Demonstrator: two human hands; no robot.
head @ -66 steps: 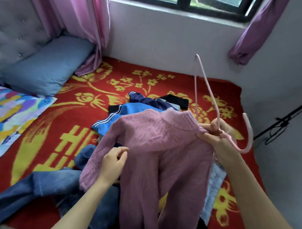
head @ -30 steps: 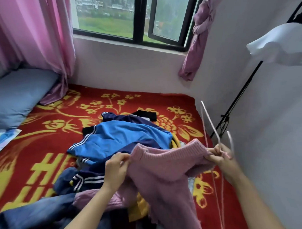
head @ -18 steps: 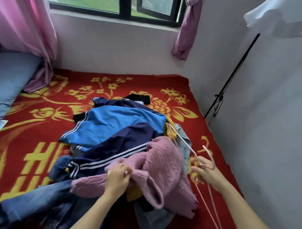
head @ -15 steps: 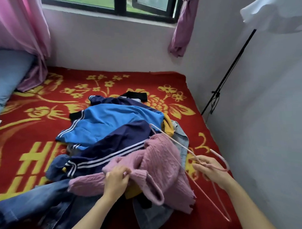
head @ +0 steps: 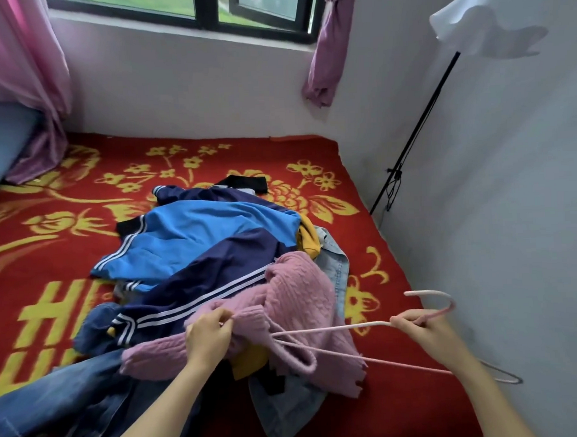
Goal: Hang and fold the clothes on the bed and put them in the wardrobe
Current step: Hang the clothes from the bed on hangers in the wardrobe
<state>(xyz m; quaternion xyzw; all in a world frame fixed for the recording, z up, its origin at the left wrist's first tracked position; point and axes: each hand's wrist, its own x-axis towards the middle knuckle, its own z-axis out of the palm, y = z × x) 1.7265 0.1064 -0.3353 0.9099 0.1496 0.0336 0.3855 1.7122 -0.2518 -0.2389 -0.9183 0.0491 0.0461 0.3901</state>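
Observation:
A pink knitted sweater [head: 296, 299] lies crumpled on the near side of a clothes pile on the bed. My left hand [head: 209, 335] pinches a fold of the sweater near its collar. My right hand [head: 428, 334] grips a pink hanger [head: 333, 329] just below its hook, and the hanger's far end pokes into the sweater beside my left hand. Behind the sweater lies a blue and navy striped jacket [head: 200, 247]. Blue jeans [head: 58, 409] spread to the lower left.
The bed carries a red blanket with yellow flowers [head: 69, 252]. A light denim garment [head: 334, 269] and yellow cloth lie under the pile. A white wall [head: 510, 243] runs close along the right, with a black stand [head: 418, 132] against it. Another hanger [head: 502, 376] lies by the wall.
I lowered the sweater from the air onto the pile. My right hand let go of its collar and swung the hanger down, and its end now enters the sweater by my left hand.

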